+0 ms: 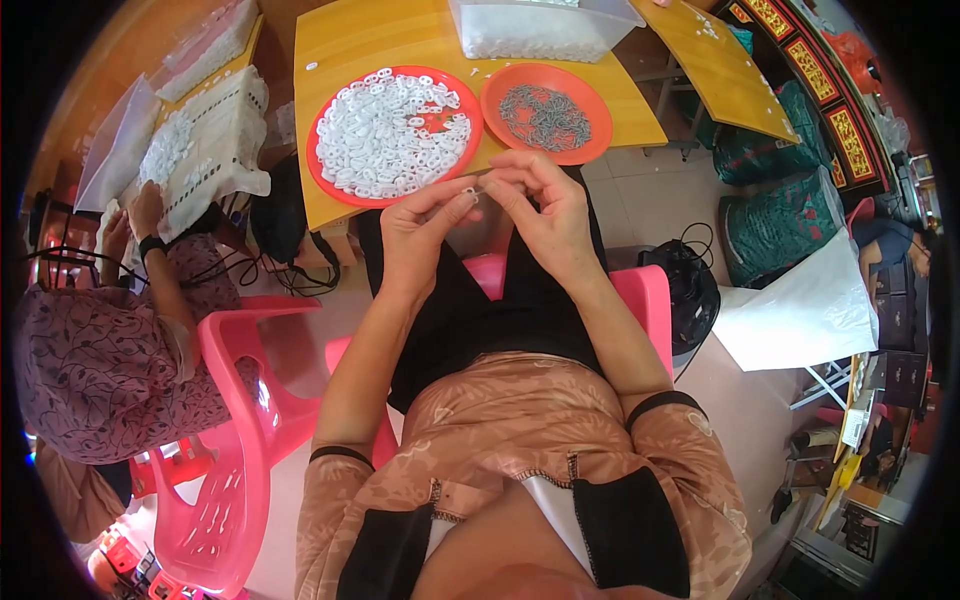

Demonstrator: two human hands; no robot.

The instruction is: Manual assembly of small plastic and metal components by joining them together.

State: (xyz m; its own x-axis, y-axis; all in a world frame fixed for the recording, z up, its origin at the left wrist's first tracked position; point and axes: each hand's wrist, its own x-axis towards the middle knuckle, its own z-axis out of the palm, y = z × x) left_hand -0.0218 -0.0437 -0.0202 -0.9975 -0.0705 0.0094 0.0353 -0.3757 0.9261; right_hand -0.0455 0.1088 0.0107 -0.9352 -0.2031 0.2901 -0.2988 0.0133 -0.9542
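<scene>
In front of my lap, both hands meet just past the table's near edge. My left hand (412,240) pinches a small white plastic piece (471,192) between thumb and fingertips. Beside it my right hand (552,218) has thumb and forefinger pressed together; what they grip is too small to make out. Ahead on the left, a red round tray (313,160) holds a heap of small white plastic pieces (385,135) with holes. Touching it on the right, an orange-red tray (597,100) carries a pile of thin grey metal parts (545,117).
A clear plastic bin (545,35) of white pieces stands at the table's (340,45) far side. To my left another person (125,350) handles white pieces. A pink chair (235,440) stands between us. Green sacks (780,225) and a black bag (680,295) lie to my right.
</scene>
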